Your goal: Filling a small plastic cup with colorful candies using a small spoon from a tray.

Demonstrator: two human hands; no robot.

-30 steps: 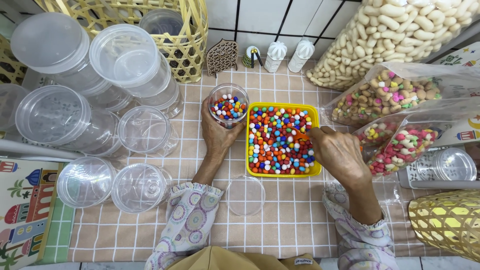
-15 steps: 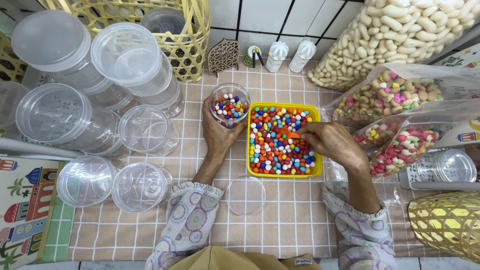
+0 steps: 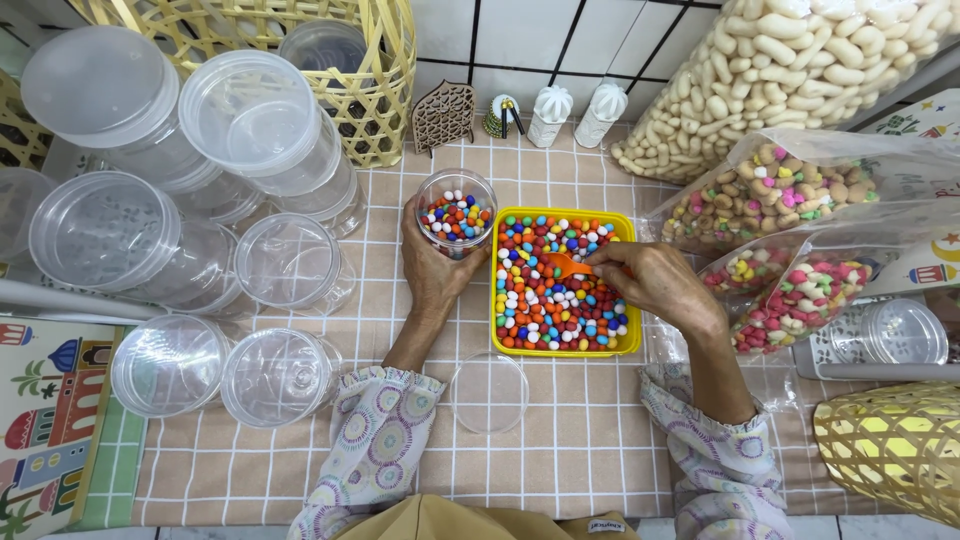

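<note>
The right hand (image 3: 655,285), fingers pinching a small orange plastic scoop (image 3: 568,266), has moved from the right edge into the centre of the yellow square tray of coloured candy balls (image 3: 562,285). The left hand (image 3: 432,268) still grips the clear round plastic jar (image 3: 456,212), so scooping goes on.

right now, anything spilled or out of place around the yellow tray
Nothing stands out. The colourful candies stay inside the yellow tray and the small clear jar in the left hand. The right hand holds an orange scoop over the tray.
</note>
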